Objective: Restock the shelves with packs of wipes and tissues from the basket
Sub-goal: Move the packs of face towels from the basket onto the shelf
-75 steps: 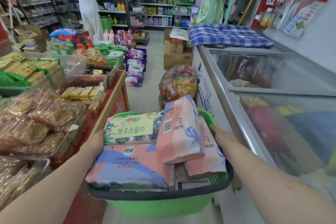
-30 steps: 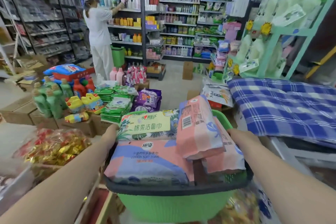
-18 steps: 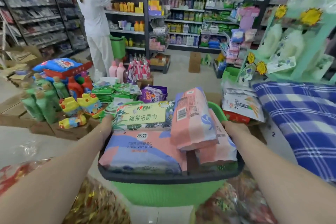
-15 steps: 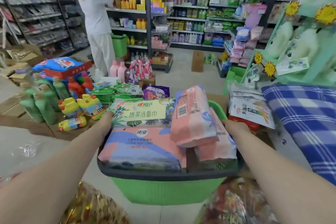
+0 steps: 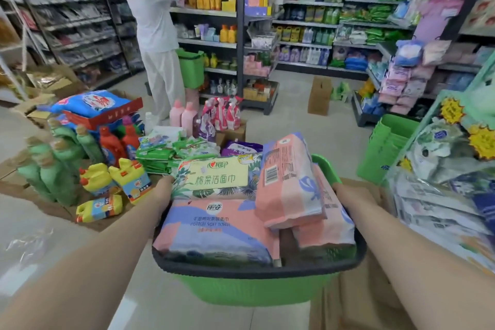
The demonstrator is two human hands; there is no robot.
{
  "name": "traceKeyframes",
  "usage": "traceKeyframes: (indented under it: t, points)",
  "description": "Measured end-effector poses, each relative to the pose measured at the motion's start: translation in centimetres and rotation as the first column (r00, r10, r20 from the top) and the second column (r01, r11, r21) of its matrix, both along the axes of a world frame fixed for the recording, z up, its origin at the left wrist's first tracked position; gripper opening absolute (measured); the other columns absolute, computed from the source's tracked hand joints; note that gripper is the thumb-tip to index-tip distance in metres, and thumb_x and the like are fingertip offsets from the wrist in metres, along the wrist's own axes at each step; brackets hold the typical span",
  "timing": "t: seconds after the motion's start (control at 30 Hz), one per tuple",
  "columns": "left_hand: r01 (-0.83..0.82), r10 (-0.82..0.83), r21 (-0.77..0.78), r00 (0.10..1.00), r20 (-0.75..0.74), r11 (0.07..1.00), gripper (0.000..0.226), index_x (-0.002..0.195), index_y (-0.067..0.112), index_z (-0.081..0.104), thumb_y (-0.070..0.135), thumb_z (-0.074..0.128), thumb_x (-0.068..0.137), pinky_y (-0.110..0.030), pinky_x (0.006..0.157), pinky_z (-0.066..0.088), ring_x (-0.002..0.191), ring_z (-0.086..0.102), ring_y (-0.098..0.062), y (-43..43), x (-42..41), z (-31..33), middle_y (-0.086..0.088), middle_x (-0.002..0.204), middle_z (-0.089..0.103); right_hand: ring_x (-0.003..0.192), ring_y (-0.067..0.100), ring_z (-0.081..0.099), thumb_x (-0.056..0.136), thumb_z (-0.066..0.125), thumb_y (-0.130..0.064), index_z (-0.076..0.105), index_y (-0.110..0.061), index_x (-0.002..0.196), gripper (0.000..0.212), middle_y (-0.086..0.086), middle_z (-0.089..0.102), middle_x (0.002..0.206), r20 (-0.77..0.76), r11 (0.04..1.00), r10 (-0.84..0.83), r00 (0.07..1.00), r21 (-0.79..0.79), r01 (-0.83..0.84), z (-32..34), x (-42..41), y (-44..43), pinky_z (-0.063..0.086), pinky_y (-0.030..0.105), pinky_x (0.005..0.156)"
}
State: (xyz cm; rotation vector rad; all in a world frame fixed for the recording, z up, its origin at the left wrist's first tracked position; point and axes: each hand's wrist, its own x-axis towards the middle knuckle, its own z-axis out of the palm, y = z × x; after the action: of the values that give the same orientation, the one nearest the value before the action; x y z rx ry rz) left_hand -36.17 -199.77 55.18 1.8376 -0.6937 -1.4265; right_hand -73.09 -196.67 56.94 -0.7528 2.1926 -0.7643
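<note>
1. Shelves (image 5: pixel 305 24): stocked, across the far aisle, well apart from the basket.
2. Basket (image 5: pixel 254 286): green, dark rim, carried chest-front; packs of wipes and tissues (image 5: pixel 214 225) piled inside.
3. Left hand (image 5: pixel 163 190): gripping the basket's left rim.
4. Right hand (image 5: pixel 348 193): gripping the right rim; fingers hidden.

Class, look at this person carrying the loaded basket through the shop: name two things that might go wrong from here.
1. The pink pack stands tilted on top of other packs, above the green basket rim; it may slide out.
2. Yellow bottles lie on the floor close to the left; a foot might catch them.
</note>
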Motion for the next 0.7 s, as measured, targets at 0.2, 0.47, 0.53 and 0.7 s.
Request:
traceKeyframes:
  t: [0.2,0.47,0.53,0.7]
  points:
    - [-0.003,0.002,-0.042,1.000,-0.021,0.999,0.049,0.081,0.000,0.056,0.039,0.033,0.099,-0.031,0.054,0.037,0.057,0.050,-0.028,-13.7,-3.5,-0.4,-0.013,0.041,0.058,0.073,0.025,0.062,0.080,0.061,-0.032,0.063,-0.008,0.080,0.025,0.010,0.064,0.078,0.007,0.999,-0.027,1.000,0.028,0.027,0.2,-3.6,-12.2,0.049,0.030,0.064]
    - [0.116,-0.116,-0.027,0.993,0.025,0.993,0.068,0.098,0.008,0.069,0.064,0.047,0.067,-0.044,0.082,0.054,0.082,0.067,-0.035,-35.3,-7.0,-4.1,-0.020,0.100,0.068,0.077,0.029,0.064,0.077,0.062,-0.037,0.062,-0.006,0.080,0.032,0.014,0.066,0.083,0.031,0.984,-0.175,0.984,0.022,0.175,0.1,-8.8,-26.0,0.048,0.032,0.068]
    - [0.127,-0.126,0.002,0.988,0.085,0.992,0.073,0.099,0.011,0.069,0.068,0.047,0.058,-0.052,0.089,0.052,0.088,0.067,-0.038,-39.2,-8.8,-4.0,-0.020,0.099,0.068,0.081,0.030,0.064,0.078,0.063,-0.037,0.060,-0.005,0.079,0.032,0.015,0.065,0.087,0.052,0.975,-0.222,0.974,0.001,0.222,0.1,-10.1,-28.7,0.047,0.032,0.069]
    - [0.145,-0.136,-0.077,0.984,0.116,0.986,0.058,0.100,0.003,0.059,0.056,0.046,0.082,-0.041,0.081,0.051,0.084,0.062,-0.033,-44.9,-16.1,0.5,-0.018,0.097,0.063,0.078,0.029,0.057,0.082,0.060,-0.035,0.051,-0.006,0.072,0.031,0.012,0.057,0.077,0.070,0.956,-0.291,0.954,-0.024,0.293,-0.4,-14.9,-36.3,0.042,0.033,0.070]
